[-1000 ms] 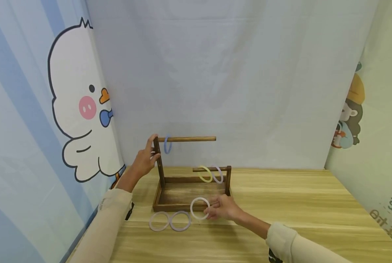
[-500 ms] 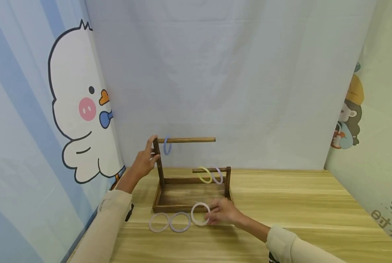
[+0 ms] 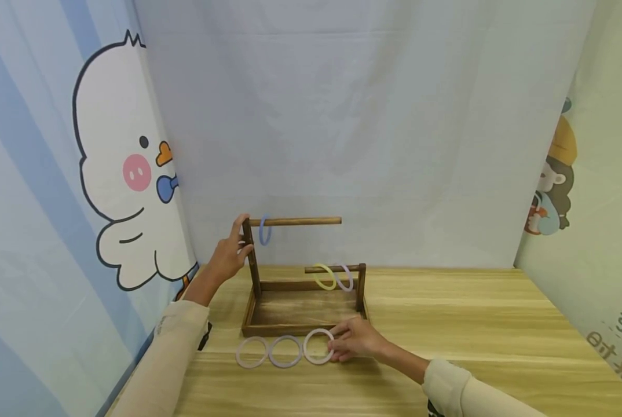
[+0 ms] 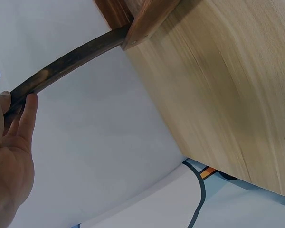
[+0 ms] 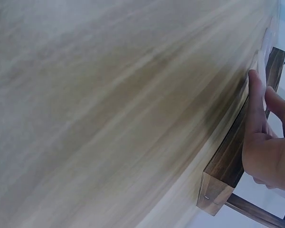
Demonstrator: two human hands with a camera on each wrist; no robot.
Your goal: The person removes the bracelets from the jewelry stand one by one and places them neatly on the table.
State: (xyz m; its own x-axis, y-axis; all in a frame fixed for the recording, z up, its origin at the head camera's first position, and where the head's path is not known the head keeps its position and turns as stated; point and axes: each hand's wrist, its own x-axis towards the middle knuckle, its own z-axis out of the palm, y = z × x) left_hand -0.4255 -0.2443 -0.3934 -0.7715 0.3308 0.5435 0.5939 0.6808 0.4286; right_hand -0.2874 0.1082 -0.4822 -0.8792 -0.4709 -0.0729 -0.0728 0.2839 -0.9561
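A dark wooden stand [image 3: 285,332] has a tray base, a tall post on the left and a shorter one on the right, each bearing a bar. My left hand [image 3: 229,256] grips the tall post [image 3: 254,269] near its top. A blue ring [image 3: 262,233] hangs on the upper bar; on the lower bar hang a yellow ring [image 3: 335,280] and a lavender ring [image 3: 351,281]. Before the tray, my right hand [image 3: 360,340] pinches a white ring [image 3: 318,330] by its right edge, low over the table. Beside it lie a greyish-purple ring [image 3: 285,366] and a pale pinkish ring [image 3: 252,367].
The wood-grain table [image 3: 446,324] extends to the right of the stand. A pale curtain [image 3: 373,127] hangs behind it. At the left stands a blue-striped cloth with a white cartoon bird [image 3: 115,116], and a printed greenish cloth [image 3: 608,191] borders the right.
My right hand has lowered the white ring from in front of the tray's rim down into line with the other two rings. The left hand stays on the post.
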